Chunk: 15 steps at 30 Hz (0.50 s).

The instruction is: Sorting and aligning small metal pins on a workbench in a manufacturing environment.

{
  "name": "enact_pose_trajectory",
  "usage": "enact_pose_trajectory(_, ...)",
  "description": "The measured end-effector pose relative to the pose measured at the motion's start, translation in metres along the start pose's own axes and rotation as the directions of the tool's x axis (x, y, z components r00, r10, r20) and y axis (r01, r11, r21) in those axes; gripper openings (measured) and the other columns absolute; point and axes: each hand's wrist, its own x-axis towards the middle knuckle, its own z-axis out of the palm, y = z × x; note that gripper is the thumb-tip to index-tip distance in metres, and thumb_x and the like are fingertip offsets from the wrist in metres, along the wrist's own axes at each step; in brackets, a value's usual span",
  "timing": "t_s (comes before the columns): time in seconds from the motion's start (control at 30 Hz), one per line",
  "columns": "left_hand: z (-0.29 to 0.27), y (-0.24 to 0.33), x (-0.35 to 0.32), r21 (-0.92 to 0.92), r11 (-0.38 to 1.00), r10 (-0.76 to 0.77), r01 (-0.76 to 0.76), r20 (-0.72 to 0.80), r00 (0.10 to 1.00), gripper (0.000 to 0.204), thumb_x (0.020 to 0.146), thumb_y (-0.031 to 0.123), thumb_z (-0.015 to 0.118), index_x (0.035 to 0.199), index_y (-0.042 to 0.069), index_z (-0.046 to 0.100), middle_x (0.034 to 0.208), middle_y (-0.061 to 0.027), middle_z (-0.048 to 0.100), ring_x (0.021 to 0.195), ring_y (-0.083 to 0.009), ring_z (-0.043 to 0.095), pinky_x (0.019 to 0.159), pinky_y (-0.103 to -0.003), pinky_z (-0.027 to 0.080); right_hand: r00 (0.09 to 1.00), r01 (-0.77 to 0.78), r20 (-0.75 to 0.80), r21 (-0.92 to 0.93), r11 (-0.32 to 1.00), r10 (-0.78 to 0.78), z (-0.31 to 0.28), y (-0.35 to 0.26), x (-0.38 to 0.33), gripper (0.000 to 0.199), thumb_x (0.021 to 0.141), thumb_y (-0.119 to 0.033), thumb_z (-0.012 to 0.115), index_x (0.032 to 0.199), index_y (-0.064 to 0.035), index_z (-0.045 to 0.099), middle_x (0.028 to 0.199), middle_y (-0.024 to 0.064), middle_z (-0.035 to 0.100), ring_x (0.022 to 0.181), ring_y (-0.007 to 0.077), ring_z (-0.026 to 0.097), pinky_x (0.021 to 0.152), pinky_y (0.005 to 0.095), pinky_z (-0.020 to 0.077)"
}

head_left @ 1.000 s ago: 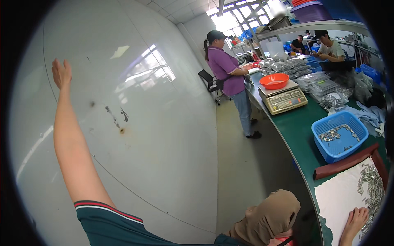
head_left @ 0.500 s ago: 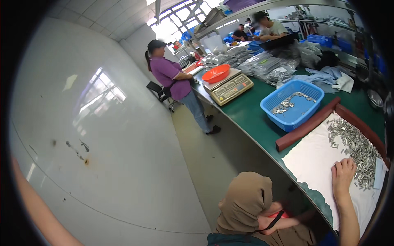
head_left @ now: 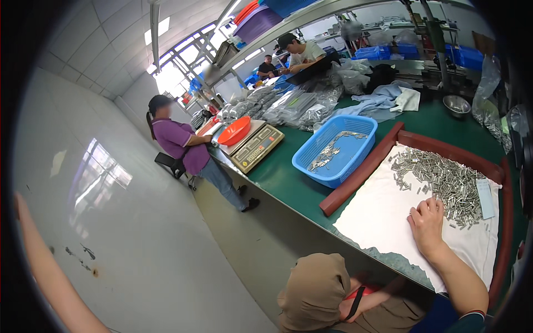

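Note:
My right hand (head_left: pixel 427 222) rests on a white cloth (head_left: pixel 372 216) at the near edge of a heap of small metal pins (head_left: pixel 444 183). Its fingers are curled in together, and whatever lies under them is hidden. The pins are short, silvery and cylindrical, thick in the middle of the heap and scattered at its left. A pale blue slip of paper (head_left: pixel 485 198) lies at the heap's right side. Of my left arm only the bare forearm (head_left: pixel 50 272) shows, raised along the left rim; the hand is cut off by the dark border.
Dark red padded bars (head_left: pixel 361 172) border the cloth. Left of them stands a blue plastic basket (head_left: pixel 302 158) with metal pieces. Farther off are a scale (head_left: pixel 258 150), a red-orange bowl (head_left: pixel 234 131) and bagged goods (head_left: pixel 288 105). A person in purple (head_left: pixel 176 136) stands by the green table.
The view has swung to the right, so the table and its contents sit farther left. My right hand remains at the heap's near edge, fingers curled.

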Motion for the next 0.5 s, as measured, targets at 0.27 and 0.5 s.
enact_pose_trajectory(0.27,0.104,0.02,-0.019,-0.221,0.961,-0.135,0.167,0.153,0.979,0.057,0.09,0.055,0.059,0.112,0.003,0.07,0.112,-0.0116,0.07,0.113,-0.0202,0.06,0.103,-0.034,0.04,0.999,0.023,0.024,0.026,0.999,-0.023,-0.003,0.0,0.005,0.017,0.065,-0.009,0.076,0.078,-0.0021,0.067,0.083,0.0095,0.056,0.091,0.0283,0.052,0.088,0.046,0.0391)
enact_pose_trajectory(0.5,0.098,0.294,-0.297,-0.769,-0.035,0.982,-0.638,0.093,-0.166,0.01,0.077,0.013,0.068,0.081,0.009,0.059,0.077,-0.0071,0.057,0.071,-0.0216,0.059,0.062,-0.035,0.048,0.998,0.016,0.064,0.02,1.0,-0.017,-0.012,0.002,0.004,0.017,0.068,-0.008,0.076,0.083,-0.0054,0.067,0.082,0.0069,0.055,0.09,0.0269,0.051,0.087,0.0453,0.038)
